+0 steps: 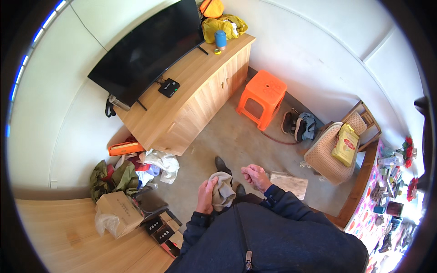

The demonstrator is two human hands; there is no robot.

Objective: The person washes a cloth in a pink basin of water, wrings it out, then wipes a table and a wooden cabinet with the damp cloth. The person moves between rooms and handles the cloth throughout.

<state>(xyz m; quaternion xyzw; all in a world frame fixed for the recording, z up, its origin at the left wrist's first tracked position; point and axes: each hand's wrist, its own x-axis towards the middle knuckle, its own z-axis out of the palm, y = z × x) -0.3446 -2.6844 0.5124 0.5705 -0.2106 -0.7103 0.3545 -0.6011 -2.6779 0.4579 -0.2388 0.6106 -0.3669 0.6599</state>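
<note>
My left hand (pixel 205 197) grips a crumpled grey-beige cloth (pixel 223 191), which hangs in front of my dark jacket. To the right of the cloth and apart from it is my right hand (pixel 255 176), its fingers curled in; whether something small is between them cannot be made out. Below the hands, my dark shoes (pixel 221 164) stand on the concrete floor. A small wooden board or low stool top (pixel 289 184) lies just beyond my right wrist.
Ahead stands a wooden TV cabinet (pixel 184 102) with an orange plastic stool (pixel 266 90) beside it. At right are shoes (pixel 299 129) and a cushioned chair (pixel 324 153). Piled clothes (pixel 126 177) and a cardboard box (pixel 119 211) are at left. A cluttered table (pixel 363 204) borders the right.
</note>
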